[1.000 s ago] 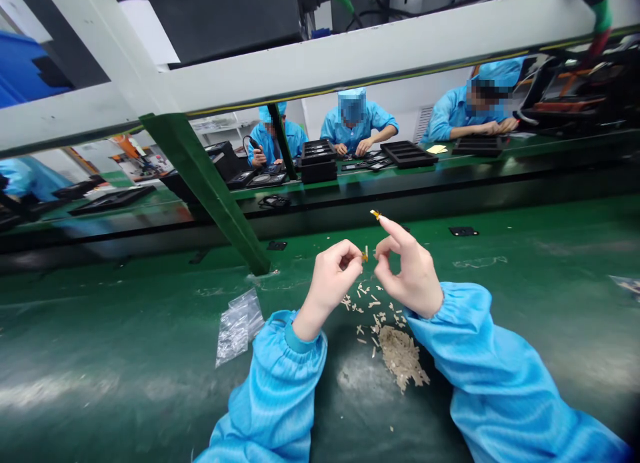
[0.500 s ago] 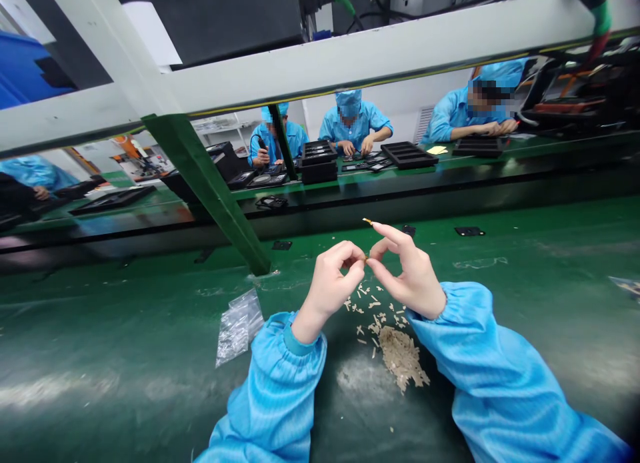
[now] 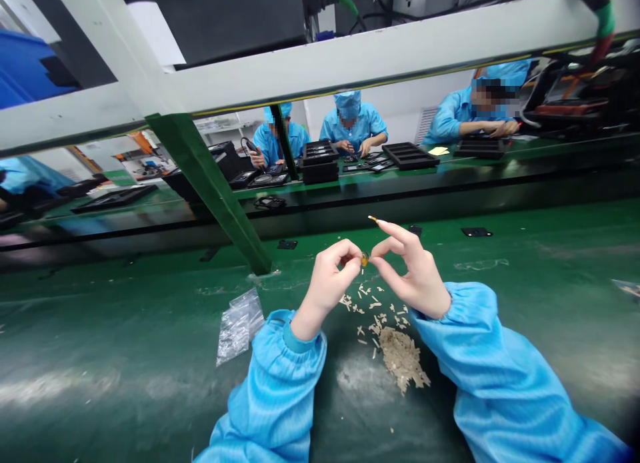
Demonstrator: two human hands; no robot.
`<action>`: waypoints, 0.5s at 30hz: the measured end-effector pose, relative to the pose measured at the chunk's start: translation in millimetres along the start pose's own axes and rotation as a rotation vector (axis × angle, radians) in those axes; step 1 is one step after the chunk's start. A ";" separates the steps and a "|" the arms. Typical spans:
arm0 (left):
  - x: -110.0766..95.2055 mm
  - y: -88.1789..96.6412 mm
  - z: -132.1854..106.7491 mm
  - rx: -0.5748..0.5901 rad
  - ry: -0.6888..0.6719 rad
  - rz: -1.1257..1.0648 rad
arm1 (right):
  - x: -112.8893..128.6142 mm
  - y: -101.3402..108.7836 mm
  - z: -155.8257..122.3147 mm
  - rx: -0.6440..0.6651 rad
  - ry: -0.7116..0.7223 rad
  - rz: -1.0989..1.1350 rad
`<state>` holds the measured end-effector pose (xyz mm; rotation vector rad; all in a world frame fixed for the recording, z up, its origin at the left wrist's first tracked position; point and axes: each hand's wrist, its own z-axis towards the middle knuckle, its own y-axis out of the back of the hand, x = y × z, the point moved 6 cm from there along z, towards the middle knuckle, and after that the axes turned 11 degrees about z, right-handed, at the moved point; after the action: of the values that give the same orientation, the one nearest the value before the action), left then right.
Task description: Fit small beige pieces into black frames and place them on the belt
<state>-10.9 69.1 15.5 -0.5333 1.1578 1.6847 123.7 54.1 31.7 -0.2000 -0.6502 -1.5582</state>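
Pinching a small amber piece (image 3: 365, 258) between left thumb and forefinger, the left hand (image 3: 330, 270) is closed tight on it; the right hand's (image 3: 417, 270) thumb and a curled finger appear to nip its other edge. Piece sits between both sets of tips, lifted off the bench, probably so each hand can get at its own side. Too small to tell exact shape.

Right index is stretched out past the pinch, a thin amber-and-white strip (image 3: 373, 218) at its tip, seemingly stuck there and out of the pinch's way.

Nearer the wearer, below the fingertips: loose beige slivers (image 3: 375, 303), then a heaped beige pile (image 3: 403, 358) by the right sleeve, likely gathered close for short reaches. Left of the left fingers, clear plastic bags (image 3: 239, 326) lie flat, apart from the slivers.

Beyond the fingers: small black plates (image 3: 477, 232) along the far edge of the green bench (image 3: 540, 263); farther off, co-workers in blue (image 3: 354, 126) at another bench with black trays (image 3: 409, 155).
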 end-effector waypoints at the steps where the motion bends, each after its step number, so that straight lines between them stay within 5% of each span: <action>1: 2.9 1.3 0.8 -0.011 0.026 -0.034 | 1.0 1.3 0.5 -0.011 0.002 0.002; 8: 12.1 3.2 3.5 -0.031 0.156 -0.255 | 4.5 2.9 0.5 0.004 0.017 -0.064; 15: 13.6 -6.5 2.4 0.081 0.205 -0.369 | 5.5 -0.3 -2.5 0.036 0.105 -0.106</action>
<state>-10.4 78.1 3.1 -0.8290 1.1842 1.2838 123.3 48.1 32.4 -0.0575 -0.6140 -1.6461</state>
